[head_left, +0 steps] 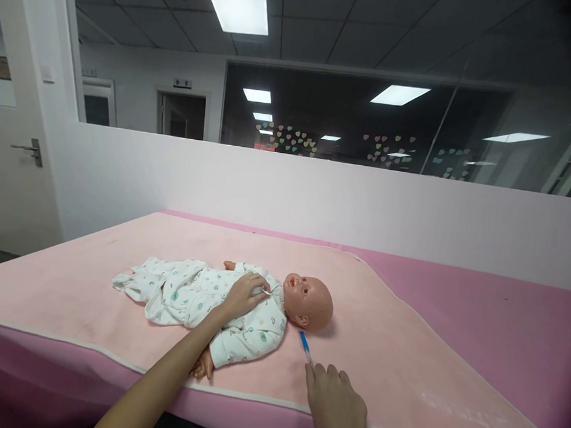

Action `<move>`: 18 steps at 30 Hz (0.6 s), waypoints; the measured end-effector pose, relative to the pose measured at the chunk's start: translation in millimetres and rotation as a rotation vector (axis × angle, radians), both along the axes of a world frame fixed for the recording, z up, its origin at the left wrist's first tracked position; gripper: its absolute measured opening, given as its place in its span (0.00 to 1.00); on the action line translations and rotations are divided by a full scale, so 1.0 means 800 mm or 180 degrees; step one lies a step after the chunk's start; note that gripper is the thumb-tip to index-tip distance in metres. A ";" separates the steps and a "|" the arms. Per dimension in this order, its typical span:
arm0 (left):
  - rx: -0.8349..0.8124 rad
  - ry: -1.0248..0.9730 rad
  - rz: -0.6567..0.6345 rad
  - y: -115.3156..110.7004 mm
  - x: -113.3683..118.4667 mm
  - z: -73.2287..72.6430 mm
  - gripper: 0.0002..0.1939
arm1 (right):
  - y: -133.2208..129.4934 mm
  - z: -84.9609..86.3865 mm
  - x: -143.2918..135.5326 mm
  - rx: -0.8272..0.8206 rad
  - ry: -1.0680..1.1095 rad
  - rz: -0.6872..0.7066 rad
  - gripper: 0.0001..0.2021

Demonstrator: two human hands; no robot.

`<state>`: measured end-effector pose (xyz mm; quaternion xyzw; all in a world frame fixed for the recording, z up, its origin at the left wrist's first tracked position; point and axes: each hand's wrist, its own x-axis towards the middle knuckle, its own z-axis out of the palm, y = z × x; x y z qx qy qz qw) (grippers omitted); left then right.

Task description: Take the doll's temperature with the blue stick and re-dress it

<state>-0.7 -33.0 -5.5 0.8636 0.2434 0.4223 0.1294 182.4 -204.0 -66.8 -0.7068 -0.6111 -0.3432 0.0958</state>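
Observation:
A bald baby doll (309, 302) lies on its back, its head toward the right. It wears a white printed onesie (182, 291). My left hand (246, 296) lies across the doll's chest, fingers curled on the cloth near the collar, where a thin white edge shows between them. Below the doll's head, my right hand (335, 400) grips a slim blue-tipped stick (304, 343), which points up toward the head without touching it. The stick's lower end is hidden in the fingers, so its kind is unclear.
A peach mat (392, 365) with a pale border covers much of the pink padded table (503, 320). Behind it runs a low white wall (346, 192) with a window above. A door (16, 143) stands at the left.

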 end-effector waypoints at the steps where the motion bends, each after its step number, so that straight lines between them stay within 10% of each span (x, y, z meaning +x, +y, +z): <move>1: -0.0001 0.0008 -0.0014 0.001 0.000 -0.001 0.05 | 0.003 0.003 0.000 -0.0090 0.0088 -0.0049 0.09; 7: -0.0099 -0.0005 0.0016 0.003 0.000 -0.003 0.06 | 0.020 0.050 -0.018 0.0075 0.0712 -0.0212 0.14; 12: -0.0199 -0.0046 -0.0001 0.005 0.000 -0.005 0.08 | 0.075 0.100 -0.073 0.0722 0.1326 0.1008 0.12; 18: -0.0229 -0.0140 0.0288 0.016 0.002 -0.016 0.08 | 0.159 0.075 -0.104 0.1038 0.1971 0.1705 0.06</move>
